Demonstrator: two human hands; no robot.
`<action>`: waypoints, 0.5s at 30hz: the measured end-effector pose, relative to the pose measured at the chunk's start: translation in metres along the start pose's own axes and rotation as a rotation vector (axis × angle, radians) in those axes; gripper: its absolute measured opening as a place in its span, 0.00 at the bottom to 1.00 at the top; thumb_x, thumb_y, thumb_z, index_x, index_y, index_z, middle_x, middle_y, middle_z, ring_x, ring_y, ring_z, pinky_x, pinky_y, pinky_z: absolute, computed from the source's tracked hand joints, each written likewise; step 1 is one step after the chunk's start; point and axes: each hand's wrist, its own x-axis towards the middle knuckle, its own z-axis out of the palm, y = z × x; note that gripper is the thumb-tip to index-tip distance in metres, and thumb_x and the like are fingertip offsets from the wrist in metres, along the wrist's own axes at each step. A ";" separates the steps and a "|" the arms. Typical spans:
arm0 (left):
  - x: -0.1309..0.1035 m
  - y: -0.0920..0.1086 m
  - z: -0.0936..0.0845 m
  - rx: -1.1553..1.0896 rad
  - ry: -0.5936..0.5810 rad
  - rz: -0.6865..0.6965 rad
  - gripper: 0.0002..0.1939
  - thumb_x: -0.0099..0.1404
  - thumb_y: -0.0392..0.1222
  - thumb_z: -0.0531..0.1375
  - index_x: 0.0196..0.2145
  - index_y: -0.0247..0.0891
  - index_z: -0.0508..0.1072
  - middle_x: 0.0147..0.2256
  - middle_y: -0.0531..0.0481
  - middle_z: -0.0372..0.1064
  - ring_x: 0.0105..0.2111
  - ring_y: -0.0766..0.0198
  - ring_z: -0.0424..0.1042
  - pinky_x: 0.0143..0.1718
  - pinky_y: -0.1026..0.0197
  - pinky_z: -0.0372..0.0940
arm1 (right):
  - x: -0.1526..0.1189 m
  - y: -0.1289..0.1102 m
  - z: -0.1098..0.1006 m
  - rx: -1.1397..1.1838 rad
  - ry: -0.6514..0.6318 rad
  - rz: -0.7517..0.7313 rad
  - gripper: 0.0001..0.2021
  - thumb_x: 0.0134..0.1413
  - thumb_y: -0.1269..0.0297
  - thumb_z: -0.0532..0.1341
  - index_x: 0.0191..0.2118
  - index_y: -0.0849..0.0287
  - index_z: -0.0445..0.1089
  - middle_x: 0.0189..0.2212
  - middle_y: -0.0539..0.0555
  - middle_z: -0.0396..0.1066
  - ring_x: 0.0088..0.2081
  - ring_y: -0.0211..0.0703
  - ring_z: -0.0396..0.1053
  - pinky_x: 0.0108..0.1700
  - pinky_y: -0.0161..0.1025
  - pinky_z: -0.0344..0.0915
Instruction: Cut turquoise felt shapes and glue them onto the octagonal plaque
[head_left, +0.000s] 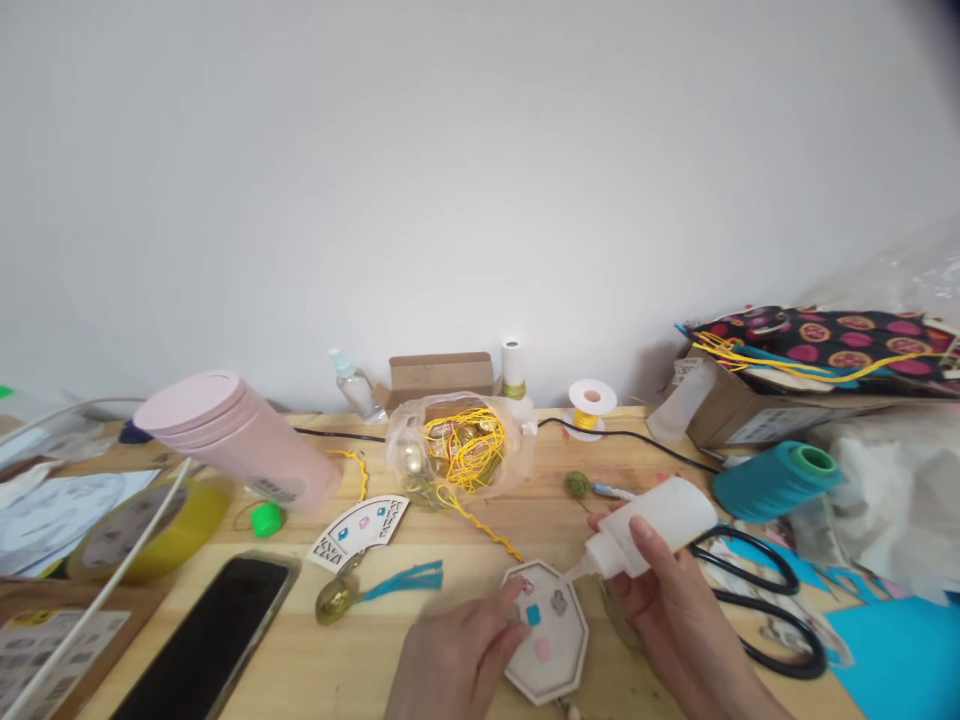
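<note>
My right hand (667,600) is wrapped round a white squeeze glue bottle (660,525), tilted with its thin nozzle pointing down-left. The nozzle tip is at the upper right edge of a pale octagonal plaque (559,675). Inside the plaque's raised rim are a blue piece (533,614), a grey piece (559,601) and pink pieces, one being a pink piece (543,649). My left hand (465,650) grips the plaque's left side, index finger and thumb over its rim. A yellow braided cord (487,525) runs to the plaque's top.
A fan-shaped plaque (360,530) with a brass bell (334,602) and blue tassel lies left. Behind is a plastic bag (405,450) of bells and yellow cord. A pink tumbler (247,440), phone (206,640), black-handled scissors (787,645) and teal thread cone (772,482) surround the work.
</note>
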 end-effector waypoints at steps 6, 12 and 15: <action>-0.006 0.006 -0.002 0.398 -0.154 0.125 0.24 0.57 0.52 0.58 0.51 0.43 0.66 0.22 0.50 0.75 0.19 0.61 0.72 0.19 0.67 0.64 | 0.001 0.000 0.002 0.035 -0.008 0.011 0.12 0.36 0.63 0.71 0.30 0.61 0.73 0.28 0.51 0.76 0.29 0.38 0.71 0.30 0.26 0.68; -0.001 0.011 -0.005 0.403 -0.225 0.077 0.30 0.52 0.55 0.61 0.51 0.44 0.65 0.20 0.52 0.75 0.16 0.62 0.71 0.17 0.68 0.60 | 0.001 0.000 0.001 0.028 0.010 0.017 0.12 0.33 0.69 0.71 0.30 0.61 0.73 0.27 0.51 0.76 0.28 0.37 0.71 0.28 0.25 0.67; 0.000 0.010 -0.005 0.374 -0.224 0.057 0.27 0.53 0.54 0.60 0.51 0.46 0.66 0.21 0.52 0.75 0.17 0.63 0.72 0.17 0.69 0.59 | 0.001 -0.001 0.001 0.024 0.019 0.013 0.12 0.34 0.68 0.71 0.30 0.61 0.73 0.27 0.51 0.76 0.27 0.37 0.71 0.27 0.25 0.67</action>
